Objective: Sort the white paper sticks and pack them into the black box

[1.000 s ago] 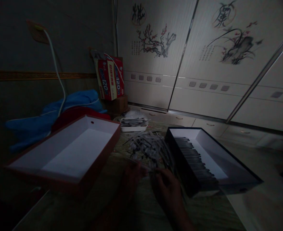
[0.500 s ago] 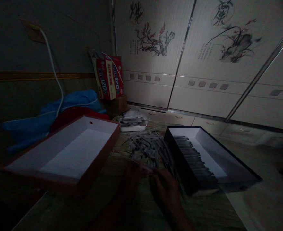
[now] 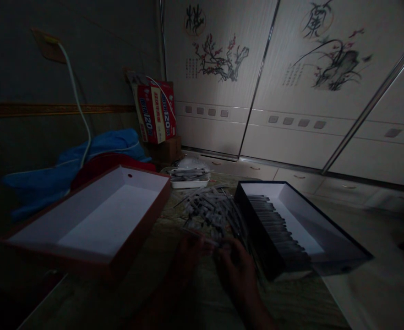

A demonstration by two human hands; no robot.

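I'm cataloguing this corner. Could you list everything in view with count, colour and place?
Red box: one, white inside, table left
Black box: one, white inside, table right
Sticks: many, grey and dark, row inside black box
Pile: one, grey, white, black, between boxes
Tray: one, white, behind pile
Blue cloth: one, blue, behind red box
Carton: one, red and cream, atop brown box
Brown box: one, brown, by cabinet
Cord: one, white, left wall
Doors: three, pale, back
Drawers: several, pale, below doors
Table: one, greenish, under boxes
Rod: one, pale, between hands
Left hand: one, bare, at rod
Right hand: one, bare, at rod
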